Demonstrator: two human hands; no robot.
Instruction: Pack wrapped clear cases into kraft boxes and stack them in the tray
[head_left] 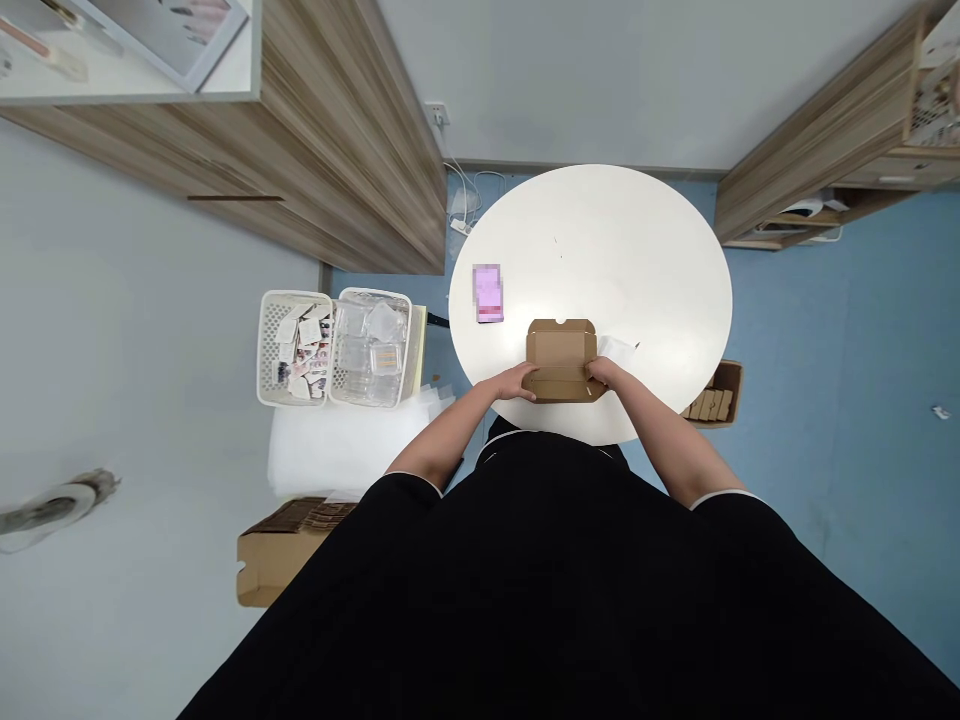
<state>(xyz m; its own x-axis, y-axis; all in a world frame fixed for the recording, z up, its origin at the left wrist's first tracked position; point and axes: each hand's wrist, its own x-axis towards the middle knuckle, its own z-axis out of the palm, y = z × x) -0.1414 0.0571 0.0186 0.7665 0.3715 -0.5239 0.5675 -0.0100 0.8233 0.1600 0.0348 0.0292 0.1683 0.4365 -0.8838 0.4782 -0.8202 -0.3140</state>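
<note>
An open kraft cardboard mailer box (562, 345) lies on the round white table (637, 250), with its lid flap pointing away from me. My left hand (516, 381) grips the box's near left side, and my right hand (606, 374) holds its near right side. Just right of the box, partly under my right hand, lies a white paper or plastic sheet (616, 350). Left of the box lies a pink rectangular item (487, 293), blurred too much to identify.
Left of the table stand a basket of printed cards (295, 348) and a basket of clear plastic pieces (371, 347), above a white foam sheet (337, 445). A cardboard carton (281, 550) sits at lower left, and a tray of flat cardboard pieces (716, 395) at right.
</note>
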